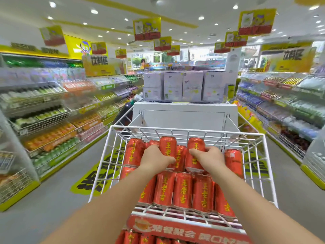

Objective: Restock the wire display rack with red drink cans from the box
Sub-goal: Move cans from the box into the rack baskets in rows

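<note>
A white wire display rack (186,128) stands in front of me, its top basket holding several red drink cans with yellow characters. My left hand (154,158) grips one upright red can (168,147) near the back of the basket. My right hand (209,155) grips another red can (196,146) beside it. A front row of red cans (182,190) stands below my wrists. More cans show on a lower tier (146,238) under the red sign strip (184,228). The box is not in view.
A white cabinet (184,115) with stacked pale cartons (182,87) stands behind the rack. Stocked drink shelves line the left (49,111) and right (284,106) of the aisle. Grey floor with yellow decals (98,176) runs on both sides.
</note>
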`<state>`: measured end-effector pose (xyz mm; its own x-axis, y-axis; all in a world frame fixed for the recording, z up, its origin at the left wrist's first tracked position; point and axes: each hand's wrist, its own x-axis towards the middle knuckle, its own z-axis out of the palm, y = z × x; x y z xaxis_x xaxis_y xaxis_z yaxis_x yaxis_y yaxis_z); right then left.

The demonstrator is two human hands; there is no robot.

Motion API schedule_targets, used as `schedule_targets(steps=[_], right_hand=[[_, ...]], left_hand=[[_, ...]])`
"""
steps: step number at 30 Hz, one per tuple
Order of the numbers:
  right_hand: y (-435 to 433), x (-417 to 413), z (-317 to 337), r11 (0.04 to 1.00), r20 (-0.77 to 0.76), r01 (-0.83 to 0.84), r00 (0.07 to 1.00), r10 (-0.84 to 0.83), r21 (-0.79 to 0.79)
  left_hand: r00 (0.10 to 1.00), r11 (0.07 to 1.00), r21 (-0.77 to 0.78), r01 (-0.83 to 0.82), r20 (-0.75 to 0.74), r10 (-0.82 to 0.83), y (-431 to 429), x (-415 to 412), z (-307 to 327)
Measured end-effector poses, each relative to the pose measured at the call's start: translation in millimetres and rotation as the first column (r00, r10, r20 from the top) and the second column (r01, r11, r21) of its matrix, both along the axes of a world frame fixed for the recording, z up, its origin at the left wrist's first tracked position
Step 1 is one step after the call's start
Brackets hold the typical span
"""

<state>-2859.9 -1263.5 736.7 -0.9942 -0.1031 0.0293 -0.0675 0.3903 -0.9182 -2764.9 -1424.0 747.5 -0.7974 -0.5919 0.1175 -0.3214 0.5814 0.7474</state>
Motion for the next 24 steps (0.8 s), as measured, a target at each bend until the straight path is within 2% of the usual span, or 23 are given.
schedule_targets(steps=[8, 15, 20, 24], right_hand=[[-13.4, -19.7, -22.0, 0.999, 0.020, -0.020, 1.000, 0.021, -0.032], [-15.4, -17.9, -27.4, 0.991, -0.141, -0.091, 0.984, 0.105, 0.099], [-20.3, -18.0, -27.9, 0.983, -0.182, -0.116, 0.973, 0.141, 0.144], [-22.8, -17.6, -29.7, 0.977, -0.203, -0.106, 0.969, 0.144, 0.185]], left_hand=[[1.000, 0.987, -0.157, 0.013, 0.030, -0.009, 8.0, -22.0, -11.6], [0.997, 0.962, -0.271, 0.024, 0.077, -0.003, 15.1, -32.9, -27.2], [0.986, 0.940, -0.339, 0.042, 0.169, 0.017, 12.7, -35.4, -26.6], [0.982, 0.868, -0.494, 0.051, 0.184, 0.048, 14.1, -31.3, -30.2]])
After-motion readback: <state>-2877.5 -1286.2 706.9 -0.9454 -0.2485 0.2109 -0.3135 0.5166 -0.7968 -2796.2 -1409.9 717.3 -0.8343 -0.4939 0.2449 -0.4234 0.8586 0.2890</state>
